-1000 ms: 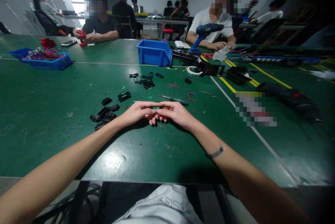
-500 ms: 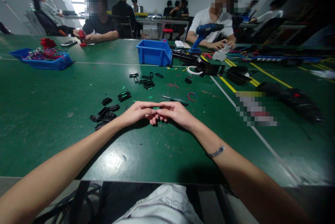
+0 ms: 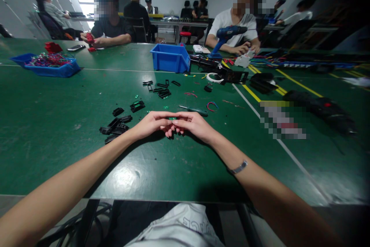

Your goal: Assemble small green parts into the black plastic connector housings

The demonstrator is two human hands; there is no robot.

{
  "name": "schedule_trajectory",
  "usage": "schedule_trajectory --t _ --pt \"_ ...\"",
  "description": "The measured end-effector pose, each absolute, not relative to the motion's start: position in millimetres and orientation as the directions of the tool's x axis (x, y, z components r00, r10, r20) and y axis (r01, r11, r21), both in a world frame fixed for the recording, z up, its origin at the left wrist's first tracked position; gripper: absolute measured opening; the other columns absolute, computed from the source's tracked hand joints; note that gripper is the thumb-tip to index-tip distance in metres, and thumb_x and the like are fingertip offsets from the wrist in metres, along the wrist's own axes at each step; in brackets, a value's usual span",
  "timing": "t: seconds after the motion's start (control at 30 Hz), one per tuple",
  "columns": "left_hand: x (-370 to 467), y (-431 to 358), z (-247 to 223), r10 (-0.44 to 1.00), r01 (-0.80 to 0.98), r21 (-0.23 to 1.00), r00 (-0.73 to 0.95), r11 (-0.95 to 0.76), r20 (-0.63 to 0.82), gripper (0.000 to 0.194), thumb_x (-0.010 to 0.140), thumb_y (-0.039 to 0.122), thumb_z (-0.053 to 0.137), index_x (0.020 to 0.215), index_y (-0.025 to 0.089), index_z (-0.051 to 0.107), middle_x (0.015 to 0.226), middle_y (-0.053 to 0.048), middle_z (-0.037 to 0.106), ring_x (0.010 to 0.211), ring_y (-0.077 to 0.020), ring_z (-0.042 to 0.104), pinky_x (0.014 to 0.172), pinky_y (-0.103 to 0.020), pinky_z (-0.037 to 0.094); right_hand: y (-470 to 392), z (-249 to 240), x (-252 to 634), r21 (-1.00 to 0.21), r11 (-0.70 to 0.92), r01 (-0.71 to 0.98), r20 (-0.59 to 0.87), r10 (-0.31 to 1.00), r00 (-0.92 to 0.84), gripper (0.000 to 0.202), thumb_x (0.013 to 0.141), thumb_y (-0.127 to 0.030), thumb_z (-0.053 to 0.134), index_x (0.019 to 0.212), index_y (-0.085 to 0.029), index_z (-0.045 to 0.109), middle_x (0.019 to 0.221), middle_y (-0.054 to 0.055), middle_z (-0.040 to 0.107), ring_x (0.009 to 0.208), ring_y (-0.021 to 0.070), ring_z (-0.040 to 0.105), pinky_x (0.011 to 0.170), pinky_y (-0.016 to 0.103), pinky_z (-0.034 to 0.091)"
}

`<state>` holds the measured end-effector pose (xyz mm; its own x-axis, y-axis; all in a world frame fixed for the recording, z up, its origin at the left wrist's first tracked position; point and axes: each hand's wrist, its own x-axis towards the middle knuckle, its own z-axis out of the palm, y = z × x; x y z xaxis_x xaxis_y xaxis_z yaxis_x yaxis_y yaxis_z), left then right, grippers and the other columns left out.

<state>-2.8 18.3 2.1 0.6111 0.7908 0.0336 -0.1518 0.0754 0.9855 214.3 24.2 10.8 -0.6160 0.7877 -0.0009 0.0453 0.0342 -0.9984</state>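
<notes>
My left hand [image 3: 156,122] and my right hand [image 3: 190,123] meet at the fingertips above the table's middle. Both are closed, thumbs and index fingers pinched around a small green piece [image 3: 172,118], mostly hidden, perhaps a circuit board. Just beyond my fingers a screwdriver [image 3: 198,111] with a dark green handle lies on the table. Another small green piece [image 3: 166,107] rests near it. To the left of my left hand is a pile of black plastic housings [image 3: 115,126]. One black housing [image 3: 137,105] with green inside lies beyond them.
Thin black frames [image 3: 162,89] lie farther out, before a blue bin [image 3: 170,58]. A blue tray [image 3: 54,70] of wires stands far left. A blue power drill [image 3: 227,37], a white cable ring [image 3: 214,78] and black tools [image 3: 320,110] are rightward. Two people sit across the green table [image 3: 72,104].
My hands keep the same place and pinch. In the background, a seated person has shifted slightly.
</notes>
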Motion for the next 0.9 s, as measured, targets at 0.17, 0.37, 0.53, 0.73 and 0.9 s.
schedule_trajectory --t 0.17,0.37,0.53,0.73,0.9 --pt "-3.1 18.7 1.9 0.793 -0.141 0.988 0.608 0.061 0.037 0.050 0.089 0.023 0.066 0.138 0.011 0.062 0.086 -0.010 0.074 0.069 -0.0171 0.070 0.069 -0.031 0.055 24.3 10.5 213.9 -0.998 0.037 0.049 -0.001 0.788 -0.616 0.030 0.089 -0.037 0.070 0.108 -0.013 0.070 0.084 0.007 0.073 0.067 0.0125 0.061 0.057 0.023 0.046" --pt "-3.0 18.8 1.1 0.798 -0.126 0.991 0.602 0.054 0.033 0.050 0.090 0.024 0.065 0.139 0.014 0.062 0.085 -0.009 0.074 0.068 -0.0172 0.070 0.069 -0.031 0.055 25.2 9.5 213.9 -0.998 0.027 0.055 -0.012 0.790 -0.613 0.032 0.089 -0.039 0.070 0.109 -0.014 0.070 0.085 0.007 0.074 0.067 0.0127 0.062 0.058 0.024 0.047" --pt "-3.1 19.0 0.4 0.796 -0.131 0.990 0.604 0.061 0.030 0.051 0.090 0.023 0.064 0.140 0.014 0.062 0.085 -0.009 0.074 0.067 -0.0168 0.070 0.068 -0.030 0.055 25.9 8.8 214.5 -0.999 0.016 0.049 -0.017 0.787 -0.616 0.033 0.089 -0.040 0.070 0.108 -0.013 0.070 0.085 0.006 0.073 0.067 0.0124 0.062 0.058 0.024 0.047" --pt "-3.2 19.0 0.6 0.791 -0.130 0.989 0.612 0.066 0.028 0.051 0.091 0.024 0.064 0.141 0.012 0.060 0.085 -0.010 0.074 0.068 -0.0170 0.070 0.069 -0.031 0.055 26.0 8.1 214.1 -0.999 0.010 0.047 -0.021 0.786 -0.617 0.032 0.090 -0.039 0.070 0.110 -0.014 0.070 0.085 0.006 0.073 0.067 0.0122 0.062 0.058 0.024 0.047" --pt "-3.1 19.0 0.6 0.786 -0.143 0.987 0.617 0.076 0.028 0.051 0.091 0.025 0.064 0.140 0.011 0.060 0.087 -0.011 0.074 0.069 -0.0168 0.070 0.069 -0.031 0.055 26.3 7.4 214.6 -0.998 0.021 0.051 -0.015 0.786 -0.618 0.032 0.091 -0.038 0.069 0.112 -0.014 0.070 0.086 0.006 0.073 0.068 0.0121 0.062 0.058 0.023 0.047"
